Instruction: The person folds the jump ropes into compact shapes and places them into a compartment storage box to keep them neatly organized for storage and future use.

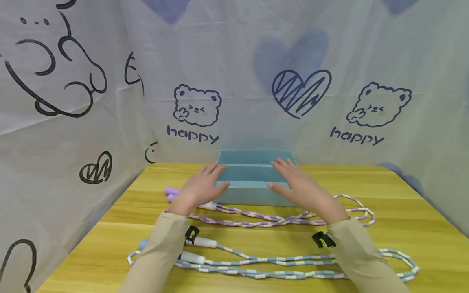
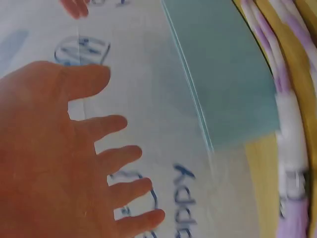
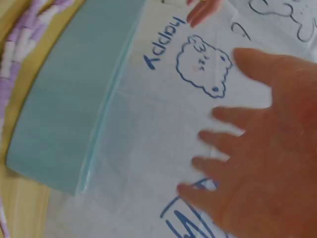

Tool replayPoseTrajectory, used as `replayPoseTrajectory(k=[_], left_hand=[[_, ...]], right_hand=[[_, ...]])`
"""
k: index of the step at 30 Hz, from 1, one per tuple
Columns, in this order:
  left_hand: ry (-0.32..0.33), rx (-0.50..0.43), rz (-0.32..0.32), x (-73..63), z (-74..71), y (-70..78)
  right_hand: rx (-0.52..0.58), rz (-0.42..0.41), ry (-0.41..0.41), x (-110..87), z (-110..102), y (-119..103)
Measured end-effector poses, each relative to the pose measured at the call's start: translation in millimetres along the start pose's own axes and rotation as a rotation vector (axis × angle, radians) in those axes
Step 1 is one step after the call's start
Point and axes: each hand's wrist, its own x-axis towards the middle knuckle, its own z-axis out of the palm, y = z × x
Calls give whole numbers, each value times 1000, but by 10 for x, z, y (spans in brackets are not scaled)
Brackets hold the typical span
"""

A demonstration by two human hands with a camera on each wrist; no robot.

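Both hands are raised over the table with fingers extended and nothing held. In the head view, my left hand (image 1: 199, 188) overlaps the left side of a blue-green box (image 1: 253, 196) with a stepped or partitioned top. My right hand (image 1: 305, 189) mirrors it at the box's right side. Both wrist views show bare, spread fingers apart from the box's plain front. A purple-and-white beaded jump rope (image 1: 253, 224) lies just in front of the box, partly hidden beneath the hands. Nearer to me, a blue-and-white beaded jump rope (image 1: 293, 276) stretches across the table under both forearms.
The wood-grain table (image 1: 403, 219) carries the box and both ropes. White handles (image 1: 205, 242) of the blue rope lie by my left sleeve, and purple handle ends (image 1: 171, 191) poke out left of my left hand. A printed white curtain (image 1: 242, 81) hangs behind and at the sides.
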Motion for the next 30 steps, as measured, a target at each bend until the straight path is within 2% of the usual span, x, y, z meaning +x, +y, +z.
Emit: replayPoseTrajectory(k=[3, 7, 10, 13, 18, 22, 26, 30], left_hand=[[-25, -50, 18, -35, -19, -260], [-63, -112, 18, -62, -32, -609], [-74, -152, 31, -69, -55, -816], [-98, -213, 31, -63, -67, -970], [-187, -281, -59, -50, 22, -1103], [-240, -290, -131, -53, 88, -1151], [-241, -269, -160, -68, 125, -1154], [-224, -209, -149, -49, 118, -1132]], right_hand=[[12, -46, 14, -13, 98, 29], [-32, -56, 46, -30, 211, 54], [-37, -67, 62, -23, 264, 57], [-6, -96, 45, 15, 304, 55], [38, -134, -55, 85, 440, 91], [8, -129, -123, 151, 586, 147], [-8, -97, -161, 179, 724, 219], [-3, -83, -174, 176, 762, 267]])
